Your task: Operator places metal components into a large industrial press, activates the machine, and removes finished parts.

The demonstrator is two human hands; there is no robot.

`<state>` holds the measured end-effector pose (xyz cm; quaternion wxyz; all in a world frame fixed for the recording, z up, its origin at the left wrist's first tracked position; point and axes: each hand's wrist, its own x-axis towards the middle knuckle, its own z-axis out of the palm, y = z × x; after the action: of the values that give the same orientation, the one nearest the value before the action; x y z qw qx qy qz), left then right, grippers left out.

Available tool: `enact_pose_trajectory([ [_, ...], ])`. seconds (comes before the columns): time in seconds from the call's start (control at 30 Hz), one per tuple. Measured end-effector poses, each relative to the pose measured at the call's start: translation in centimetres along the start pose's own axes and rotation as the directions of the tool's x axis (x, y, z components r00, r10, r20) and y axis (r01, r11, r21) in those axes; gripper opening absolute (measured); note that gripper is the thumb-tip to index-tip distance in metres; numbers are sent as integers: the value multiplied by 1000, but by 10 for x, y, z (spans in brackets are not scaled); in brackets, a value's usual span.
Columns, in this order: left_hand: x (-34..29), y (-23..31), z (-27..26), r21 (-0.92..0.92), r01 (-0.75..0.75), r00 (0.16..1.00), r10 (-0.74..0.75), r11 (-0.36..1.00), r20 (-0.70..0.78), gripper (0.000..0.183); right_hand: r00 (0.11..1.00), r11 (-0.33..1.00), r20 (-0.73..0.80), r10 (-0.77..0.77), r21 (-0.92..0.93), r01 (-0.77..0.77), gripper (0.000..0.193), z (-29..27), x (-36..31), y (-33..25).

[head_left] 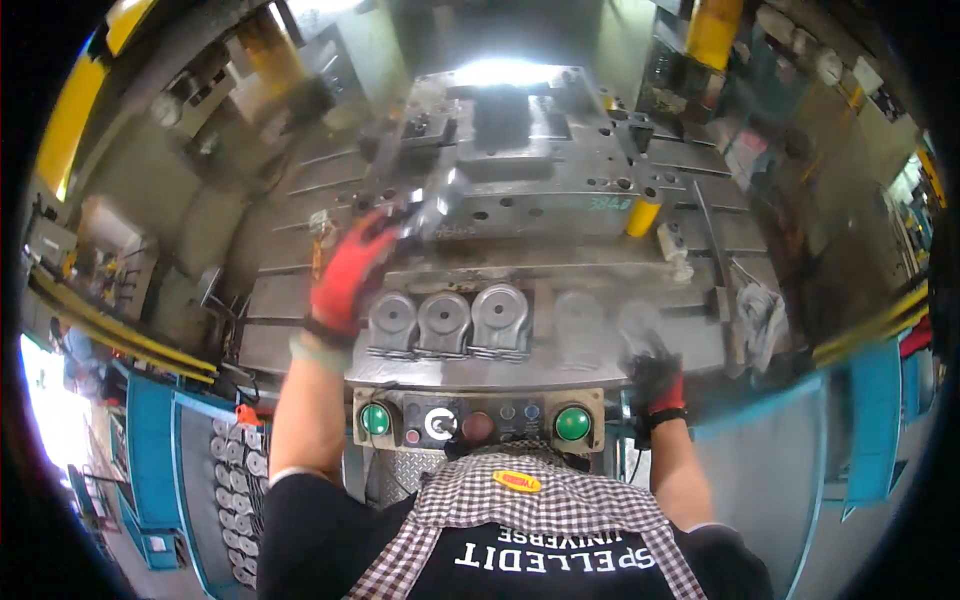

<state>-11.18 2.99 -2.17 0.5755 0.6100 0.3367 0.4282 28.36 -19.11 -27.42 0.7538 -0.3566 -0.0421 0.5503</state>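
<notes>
My left hand [352, 268], in a red and dark glove, reaches over the press die [540, 215]. Its blurred fingers close on a shiny metal part [437, 205] at the die's front edge. My right hand [657, 375], gloved in black and red, is low on the right at the front of the press bed. Motion smears its fingers, and a blurred grey stamped metal part [636, 322] is right at them. Left of that part is another faint, blurred stamped part [577, 325]. Three stacks of rounded stamped metal parts [443, 318] stand between my hands.
A control box [480, 425] with two green buttons sits in front of me. Yellow posts [643, 217] rise from the die. At the right a crumpled cloth [760, 320] lies on the bed. Rows of stamped parts [235, 500] fill a blue-framed bin at the lower left.
</notes>
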Motion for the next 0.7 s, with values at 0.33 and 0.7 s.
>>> enact_pose_trajectory([
  [0.33,-100,-131,27,875,41,968,197,483,-154,56,972,999,231,33,-47,-22,63,53,-55,-25],
  [0.7,-103,-160,41,968,59,996,56,243,-75,63,562,566,825,60,436,-700,56,261,26,-24],
])
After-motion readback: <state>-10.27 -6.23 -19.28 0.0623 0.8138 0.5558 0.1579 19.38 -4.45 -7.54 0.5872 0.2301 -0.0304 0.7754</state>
